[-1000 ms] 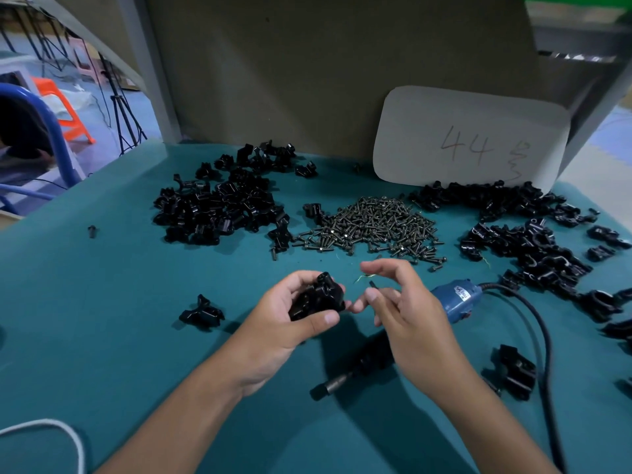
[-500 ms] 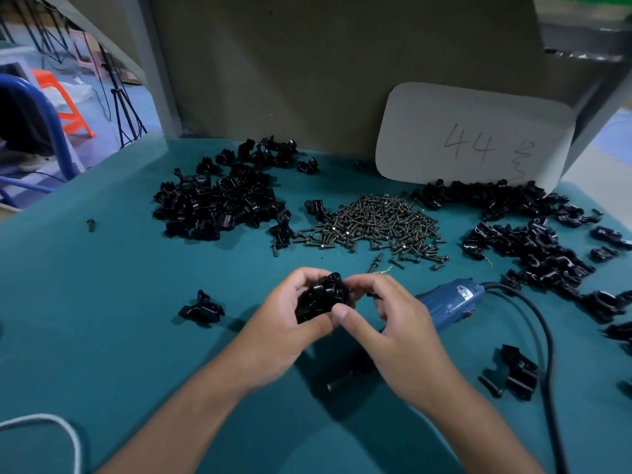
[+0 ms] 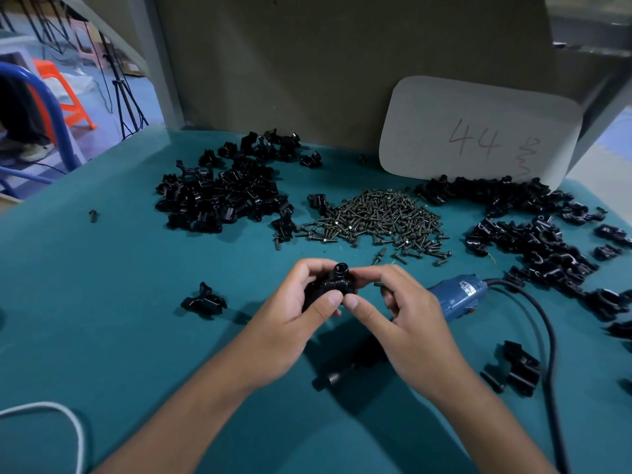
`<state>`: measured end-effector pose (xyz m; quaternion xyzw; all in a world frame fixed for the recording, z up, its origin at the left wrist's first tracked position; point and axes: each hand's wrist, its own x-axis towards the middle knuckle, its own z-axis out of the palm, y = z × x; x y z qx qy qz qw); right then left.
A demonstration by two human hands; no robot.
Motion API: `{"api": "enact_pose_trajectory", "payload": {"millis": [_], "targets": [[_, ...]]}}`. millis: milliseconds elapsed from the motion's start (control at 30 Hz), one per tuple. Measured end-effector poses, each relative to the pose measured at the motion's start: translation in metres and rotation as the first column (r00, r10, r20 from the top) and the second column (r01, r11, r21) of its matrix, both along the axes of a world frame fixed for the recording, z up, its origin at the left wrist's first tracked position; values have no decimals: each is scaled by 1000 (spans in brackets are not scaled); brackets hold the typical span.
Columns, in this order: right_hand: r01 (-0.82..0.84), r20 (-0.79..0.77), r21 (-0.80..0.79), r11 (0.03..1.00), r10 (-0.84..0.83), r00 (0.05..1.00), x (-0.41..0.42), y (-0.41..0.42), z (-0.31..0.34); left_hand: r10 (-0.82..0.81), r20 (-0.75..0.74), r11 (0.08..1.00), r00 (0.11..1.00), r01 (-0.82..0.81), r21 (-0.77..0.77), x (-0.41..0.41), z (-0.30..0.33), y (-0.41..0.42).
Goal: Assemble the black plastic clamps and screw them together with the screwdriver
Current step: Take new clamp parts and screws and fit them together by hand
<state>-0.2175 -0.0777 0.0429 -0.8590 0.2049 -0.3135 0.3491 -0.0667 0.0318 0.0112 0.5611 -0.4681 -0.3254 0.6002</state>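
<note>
Both hands hold one black plastic clamp (image 3: 333, 283) above the teal table (image 3: 102, 302). My left hand (image 3: 290, 316) grips its left side with fingers and thumb curled round it. My right hand (image 3: 403, 316) pinches its right side, thumb tip next to the left thumb. The blue electric screwdriver (image 3: 455, 295) lies on the table just right of my right hand, its bit end (image 3: 337, 376) showing below my hands. A heap of dark screws (image 3: 379, 220) lies behind my hands.
Piles of black clamp parts lie at back left (image 3: 222, 196) and along the right (image 3: 533, 241). Single clamps sit at left (image 3: 203, 301) and lower right (image 3: 519, 369). The black cord (image 3: 547, 336) runs down the right. A white card marked 44 (image 3: 478, 131) leans against the back wall.
My right hand, which held a screw apart from the clamp a second ago, has moved left onto the clamp. Both hands now hold it together, turned so its round hole faces up.
</note>
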Motion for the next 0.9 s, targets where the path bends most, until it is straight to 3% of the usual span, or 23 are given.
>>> {"api": "enact_pose_trajectory", "payload": {"millis": [433, 500, 600, 733, 900], "targets": [[-22, -4, -7, 1000, 22, 1000, -2, -1, -4, 56, 102, 998, 993, -55, -6, -1, 0, 0], [-54, 4, 172, 984, 54, 999, -2, -5, -5, 72, 103, 997, 992, -71, -11, -1, 1, 0], [-127, 133, 423, 897, 77, 988, -2, -16, -3, 94, 99, 996, 991, -94, -9, 0, 3, 0], [-203, 190, 475, 856, 126, 974, -5, -27, 1, 97, 105, 995, 990, -95, -20, -1, 3, 0], [-200, 295, 525, 827, 44, 955, -3, -25, 0, 96, 163, 995, 982, -99, 9, -2, 3, 1]]}}
